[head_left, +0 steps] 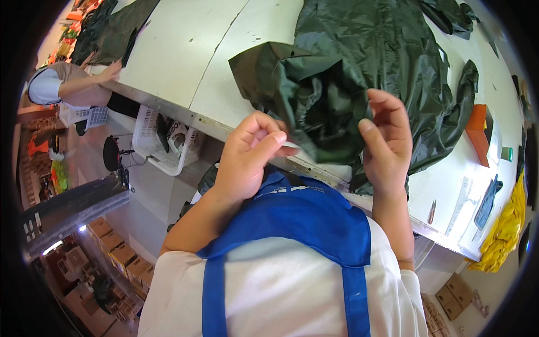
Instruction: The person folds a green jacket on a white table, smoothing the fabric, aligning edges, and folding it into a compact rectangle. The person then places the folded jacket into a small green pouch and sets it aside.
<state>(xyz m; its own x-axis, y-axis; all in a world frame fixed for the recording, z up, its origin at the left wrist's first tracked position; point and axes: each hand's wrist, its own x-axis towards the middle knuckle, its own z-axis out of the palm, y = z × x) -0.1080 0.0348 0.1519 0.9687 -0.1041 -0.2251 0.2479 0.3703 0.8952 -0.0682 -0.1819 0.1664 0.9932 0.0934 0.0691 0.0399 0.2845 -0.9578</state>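
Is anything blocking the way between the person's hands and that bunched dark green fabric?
Nothing visible blocks the right hand, whose thumb and fingers are at the fabric's edge. The left hand is beside the opposite edge, with a small pale thing at its fingertips, too indistinct to name.

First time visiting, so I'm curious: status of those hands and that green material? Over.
Left hand pinching something small and pale; right hand at edge of green material. Material bunched between them, white table beyond. Nothing visibly in the way.
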